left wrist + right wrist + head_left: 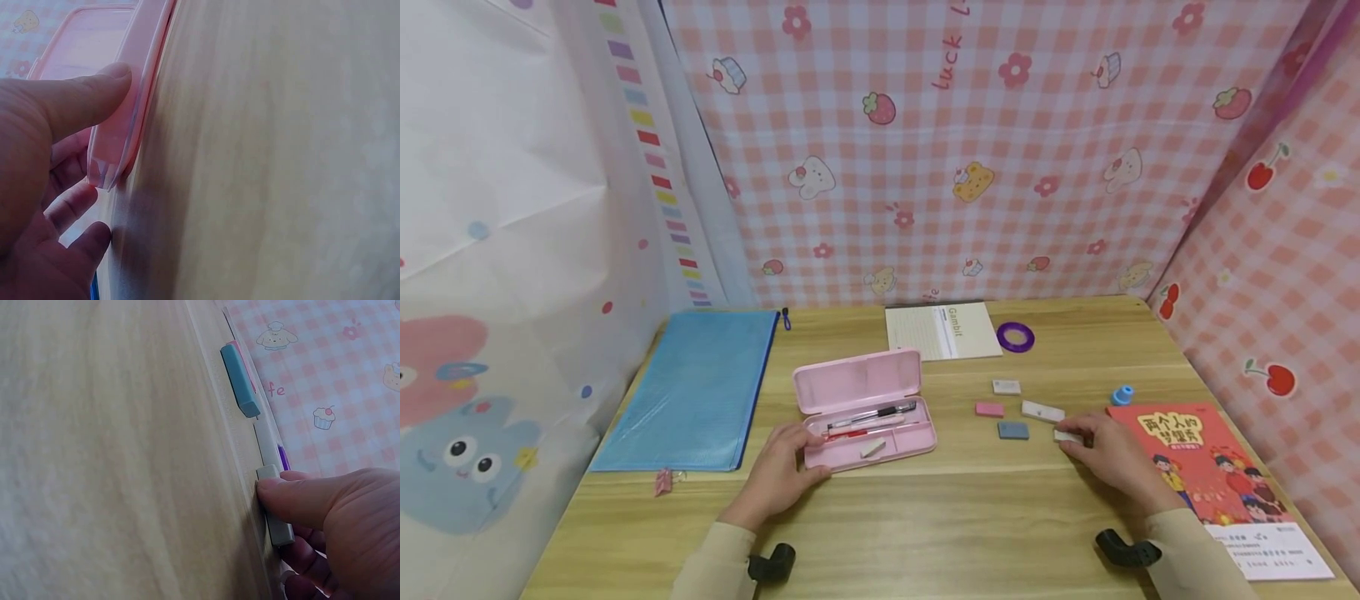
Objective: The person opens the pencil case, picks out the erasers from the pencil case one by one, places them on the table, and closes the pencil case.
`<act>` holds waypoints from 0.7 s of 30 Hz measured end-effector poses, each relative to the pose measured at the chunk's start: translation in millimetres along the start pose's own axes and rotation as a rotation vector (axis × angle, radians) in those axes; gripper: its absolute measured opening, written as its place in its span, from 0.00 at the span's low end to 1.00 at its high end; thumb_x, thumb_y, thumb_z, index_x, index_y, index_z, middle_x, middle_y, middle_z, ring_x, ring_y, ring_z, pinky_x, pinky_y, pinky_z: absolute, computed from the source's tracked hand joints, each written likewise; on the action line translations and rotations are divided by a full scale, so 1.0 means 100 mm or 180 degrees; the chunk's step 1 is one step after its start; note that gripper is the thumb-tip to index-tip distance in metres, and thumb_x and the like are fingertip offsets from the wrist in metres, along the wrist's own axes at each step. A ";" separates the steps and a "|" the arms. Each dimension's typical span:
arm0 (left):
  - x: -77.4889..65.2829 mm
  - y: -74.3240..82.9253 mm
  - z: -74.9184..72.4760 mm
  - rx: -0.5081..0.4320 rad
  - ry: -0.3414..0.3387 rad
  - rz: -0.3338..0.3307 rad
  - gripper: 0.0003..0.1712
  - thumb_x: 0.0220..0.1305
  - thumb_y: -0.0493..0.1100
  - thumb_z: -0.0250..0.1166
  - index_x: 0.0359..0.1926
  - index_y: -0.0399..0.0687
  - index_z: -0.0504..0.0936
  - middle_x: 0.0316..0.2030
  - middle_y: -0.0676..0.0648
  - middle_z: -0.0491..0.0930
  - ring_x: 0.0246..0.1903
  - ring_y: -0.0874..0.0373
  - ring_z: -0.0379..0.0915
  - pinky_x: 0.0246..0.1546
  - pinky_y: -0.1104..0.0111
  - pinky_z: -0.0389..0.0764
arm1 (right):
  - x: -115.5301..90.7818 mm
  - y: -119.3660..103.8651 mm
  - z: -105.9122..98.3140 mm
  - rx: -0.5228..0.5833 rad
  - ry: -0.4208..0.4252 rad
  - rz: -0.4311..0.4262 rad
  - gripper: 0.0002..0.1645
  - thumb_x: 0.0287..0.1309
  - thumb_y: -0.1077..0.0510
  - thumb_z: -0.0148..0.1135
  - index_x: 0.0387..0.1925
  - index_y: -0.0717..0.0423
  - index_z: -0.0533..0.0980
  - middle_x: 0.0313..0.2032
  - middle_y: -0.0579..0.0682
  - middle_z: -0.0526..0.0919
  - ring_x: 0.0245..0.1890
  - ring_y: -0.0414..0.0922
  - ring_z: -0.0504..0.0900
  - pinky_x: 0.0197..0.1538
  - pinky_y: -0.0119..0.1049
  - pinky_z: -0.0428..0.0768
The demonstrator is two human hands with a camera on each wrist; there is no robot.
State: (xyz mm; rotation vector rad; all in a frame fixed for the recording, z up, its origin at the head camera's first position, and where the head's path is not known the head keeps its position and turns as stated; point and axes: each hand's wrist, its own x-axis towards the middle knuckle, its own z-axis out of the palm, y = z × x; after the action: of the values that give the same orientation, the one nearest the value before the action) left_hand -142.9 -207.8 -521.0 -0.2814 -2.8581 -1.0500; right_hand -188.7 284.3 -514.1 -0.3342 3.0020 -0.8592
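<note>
A pink pencil case (859,383) lies with its lid up on the table. My left hand (778,471) grips its left end, thumb on the front wall and fingers around the end. Inside the case are several pens (859,429) and a small white eraser (873,448). On the right, my right hand (1112,458) pinches a whitish eraser (279,526) between thumb and fingers, at the tabletop. Beyond it lie a longer white eraser (1042,411), a blue eraser (1013,431), a pink eraser (989,409) and a grey-white eraser (1006,387).
A blue zip folder (688,392) lies at the left, with a pink clip (663,482) by its front edge. A notebook (917,333) and a purple ring (1016,337) are at the back. Rightward are a blue sharpener-like piece (1122,395) and a red booklet (1195,467).
</note>
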 end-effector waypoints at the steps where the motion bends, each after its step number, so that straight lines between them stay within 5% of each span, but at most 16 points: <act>1: 0.00 0.00 0.00 0.0000 -0.0001 -0.0001 0.21 0.47 0.44 0.77 0.44 0.44 0.83 0.55 0.43 0.77 0.62 0.46 0.62 0.66 0.52 0.62 | 0.00 0.00 0.00 0.0005 -0.0003 0.0003 0.13 0.55 0.56 0.70 0.43 0.53 0.84 0.37 0.47 0.80 0.33 0.42 0.72 0.34 0.34 0.73; 8: 0.00 0.02 0.01 -0.0005 -0.0004 0.0009 0.21 0.47 0.43 0.78 0.43 0.45 0.83 0.54 0.44 0.77 0.62 0.47 0.62 0.66 0.52 0.62 | -0.03 0.00 -0.04 0.0142 -0.0044 0.0069 0.16 0.56 0.54 0.69 0.46 0.55 0.82 0.40 0.51 0.80 0.37 0.45 0.74 0.38 0.38 0.76; 12: 0.00 0.02 0.01 -0.0007 -0.0020 0.0011 0.21 0.48 0.44 0.77 0.44 0.44 0.83 0.55 0.43 0.77 0.62 0.46 0.62 0.66 0.52 0.62 | -0.02 -0.08 -0.11 0.0233 0.0162 0.0061 0.20 0.58 0.53 0.67 0.50 0.56 0.80 0.43 0.54 0.80 0.42 0.50 0.76 0.42 0.45 0.77; 17: 0.00 0.02 -0.01 -0.0017 -0.0026 0.0003 0.21 0.48 0.44 0.77 0.44 0.43 0.83 0.57 0.42 0.76 0.62 0.46 0.61 0.66 0.52 0.62 | 0.09 -0.38 -0.09 0.0162 0.0488 -0.0272 0.16 0.56 0.56 0.69 0.46 0.56 0.82 0.40 0.55 0.82 0.40 0.50 0.77 0.38 0.42 0.75; 21: -0.01 0.03 -0.02 -0.0030 -0.0039 -0.0001 0.21 0.48 0.44 0.77 0.44 0.42 0.83 0.57 0.42 0.76 0.62 0.46 0.61 0.65 0.52 0.62 | 0.20 -0.78 0.07 0.0220 0.0377 -0.0482 0.15 0.54 0.57 0.71 0.44 0.55 0.83 0.40 0.51 0.82 0.40 0.48 0.78 0.40 0.43 0.78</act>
State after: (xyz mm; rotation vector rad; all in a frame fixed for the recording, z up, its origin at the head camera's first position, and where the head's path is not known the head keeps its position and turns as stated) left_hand -141.4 -207.2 -517.4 -0.2893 -2.8648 -1.0657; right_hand -192.1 212.1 -478.7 -0.5337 3.0771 -1.0268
